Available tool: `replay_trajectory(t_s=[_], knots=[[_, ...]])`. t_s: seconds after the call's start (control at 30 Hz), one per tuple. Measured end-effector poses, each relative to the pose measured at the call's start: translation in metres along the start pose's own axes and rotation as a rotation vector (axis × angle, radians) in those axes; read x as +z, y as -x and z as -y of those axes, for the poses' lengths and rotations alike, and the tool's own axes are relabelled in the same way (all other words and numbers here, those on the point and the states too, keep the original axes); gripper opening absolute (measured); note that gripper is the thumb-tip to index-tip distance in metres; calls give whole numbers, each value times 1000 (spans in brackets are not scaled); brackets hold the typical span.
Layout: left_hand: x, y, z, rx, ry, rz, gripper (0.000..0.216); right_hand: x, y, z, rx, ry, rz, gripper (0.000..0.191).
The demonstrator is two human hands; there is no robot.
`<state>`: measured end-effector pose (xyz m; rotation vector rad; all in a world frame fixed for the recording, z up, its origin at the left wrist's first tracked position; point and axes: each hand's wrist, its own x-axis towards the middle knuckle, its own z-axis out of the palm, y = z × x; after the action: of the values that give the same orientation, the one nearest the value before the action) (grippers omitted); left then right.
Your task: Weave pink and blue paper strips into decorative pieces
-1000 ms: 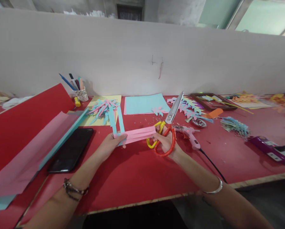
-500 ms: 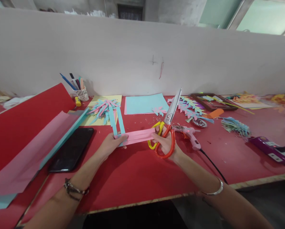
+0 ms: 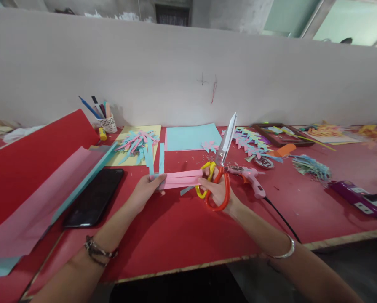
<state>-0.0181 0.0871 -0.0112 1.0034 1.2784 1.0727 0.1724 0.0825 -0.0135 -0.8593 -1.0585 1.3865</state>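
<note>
Several pink paper strips (image 3: 182, 179) stretch between my two hands above the red table. My left hand (image 3: 147, 189) pinches their left ends together with light blue paper strips (image 3: 161, 159) that stick up away from me. At the other end, my right hand (image 3: 218, 187) grips the pink strips between thumb and fingers. Scissors (image 3: 225, 145) with a red and a yellow handle loop hang on that same hand, blades closed and pointing up. Below the pink strips a single bluish strip (image 3: 188, 190) shows near my right hand.
Left lie a black phone (image 3: 95, 198) and large coloured sheets (image 3: 39, 202). Behind are a pile of cut strips (image 3: 137, 145), a blue sheet (image 3: 191, 138) and a pen cup (image 3: 108, 125). Right are a pink glue gun (image 3: 254, 185) with a cord and a purple power strip (image 3: 359, 198).
The pink strips have spread apart slightly and sit more level. The blue strips in my left hand have separated, and a bluish strip now shows below. The scissors have shifted slightly left.
</note>
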Motion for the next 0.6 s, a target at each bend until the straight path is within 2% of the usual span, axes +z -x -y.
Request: replay_trajectory(t_s=[0.17, 0.3, 0.5, 0.6], knots=[[-1, 3, -4, -61, 146, 147, 24, -1, -1, 2, -34, 13, -21, 30], [-3, 3, -4, -69, 202, 167, 23, -2, -1, 2, -24, 4, -5, 31], [-1, -1, -6, -49, 320, -32, 16, 1, -2, 8, -46, -105, 46, 31], [-1, -2, -8, -29, 409, -125, 14, 0, -2, 11, -69, -46, 73, 28]])
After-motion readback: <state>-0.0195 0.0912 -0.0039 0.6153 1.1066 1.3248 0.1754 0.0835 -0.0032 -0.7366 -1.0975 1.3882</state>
